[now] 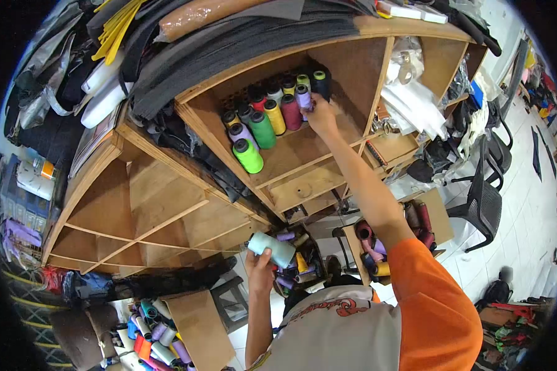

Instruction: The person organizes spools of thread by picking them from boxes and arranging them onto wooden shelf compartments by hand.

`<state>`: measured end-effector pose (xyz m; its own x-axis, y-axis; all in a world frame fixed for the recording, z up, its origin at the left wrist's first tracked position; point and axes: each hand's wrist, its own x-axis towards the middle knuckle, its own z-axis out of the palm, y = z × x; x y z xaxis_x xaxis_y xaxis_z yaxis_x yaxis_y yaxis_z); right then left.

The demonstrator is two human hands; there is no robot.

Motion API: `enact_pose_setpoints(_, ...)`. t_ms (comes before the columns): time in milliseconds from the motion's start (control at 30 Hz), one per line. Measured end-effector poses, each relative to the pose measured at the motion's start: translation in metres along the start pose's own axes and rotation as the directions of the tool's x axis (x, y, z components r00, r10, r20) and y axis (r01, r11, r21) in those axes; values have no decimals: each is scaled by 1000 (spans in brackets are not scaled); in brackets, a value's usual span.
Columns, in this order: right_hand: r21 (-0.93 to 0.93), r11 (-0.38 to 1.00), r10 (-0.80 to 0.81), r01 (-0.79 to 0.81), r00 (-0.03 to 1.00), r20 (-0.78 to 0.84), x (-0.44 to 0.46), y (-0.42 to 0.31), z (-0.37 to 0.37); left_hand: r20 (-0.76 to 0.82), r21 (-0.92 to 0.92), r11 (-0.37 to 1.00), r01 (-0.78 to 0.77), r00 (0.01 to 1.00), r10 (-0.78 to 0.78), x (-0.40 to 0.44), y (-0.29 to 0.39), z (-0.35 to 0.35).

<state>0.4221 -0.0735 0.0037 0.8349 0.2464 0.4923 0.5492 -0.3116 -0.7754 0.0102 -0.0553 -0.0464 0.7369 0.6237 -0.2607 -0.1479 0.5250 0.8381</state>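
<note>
My left hand (pixel 260 267) is closed round a pale blue thread cone (pixel 275 250), held low in front of my body. Up in the wooden shelf compartment (pixel 303 166), the fingers of my right hand (pixel 320 113) are closed on a lavender thread cone (pixel 303 98). That cone is at the right end of the front rows, beside a dark red cone (pixel 291 112). Further left stand a yellow cone (pixel 275 117), a green cone (pixel 263 131) and a lime green cone (pixel 247 156). A dark cone with a green top (pixel 320 83) is just behind my right hand.
Below the shelf are a box of thread cones (pixel 442 229) at the right and another box (pixel 198 321) at the lower left. Dark folded fabric (pixel 229 62) lies on the shelf top. A black chair (pixel 481 207) stands at the right.
</note>
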Motion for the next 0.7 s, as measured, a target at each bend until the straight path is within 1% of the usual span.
enact_pose_setpoints(33,-22,1000,19,-19,1000,5,-1,0,-1,2,9,1000,4,1000,-4,-1,0,-1)
enact_pose_setpoints(133,4,997,81,-82,994,69,1,11,2,24,14,1000,19,1000,-20,1,1,2)
enact_pose_setpoints(233,165,983,67,-76,996,61,-5,24,5,-21,-14,1000,22,1000,-23,2,3,18)
enact_pose_setpoints(333,63,998,15,-16,1000,19,-17,27,-6,44,22,1000,2,999,-3,12,-2,24)
enact_pose_setpoints(367,121,991,64,-65,998,14,-25,23,-13,93,46,999,3,996,-7,15,-1,26)
enact_pose_setpoints(433,236,959,159,-156,987,6,-47,-2,-38,129,187,981,-51,991,27,24,0,31)
enact_pose_setpoints(467,230,958,143,-170,981,132,-57,2,-45,150,253,964,-80,988,42,29,1,35)
enact_pose_setpoints(500,221,957,128,-187,958,256,-70,8,-53,168,248,963,-104,984,63,30,7,47)
enact_pose_setpoints(533,214,959,75,-186,894,442,-85,-1,-70,175,270,956,-117,982,70,35,12,56)
enact_pose_setpoints(567,208,961,18,-181,793,609,-98,-16,-88,186,289,948,-133,979,81,42,16,64)
enact_pose_setpoints(600,154,986,-67,-65,691,720,-112,-23,-97,195,307,940,-148,977,91,49,18,72)
enact_pose_setpoints(633,117,992,-129,58,561,818,-127,-29,-104,244,294,936,-193,962,122,58,20,78)
enact_pose_setpoints(700,197,980,-160,7,614,773,-154,-58,-117,306,388,874,-293,935,178,67,31,104)
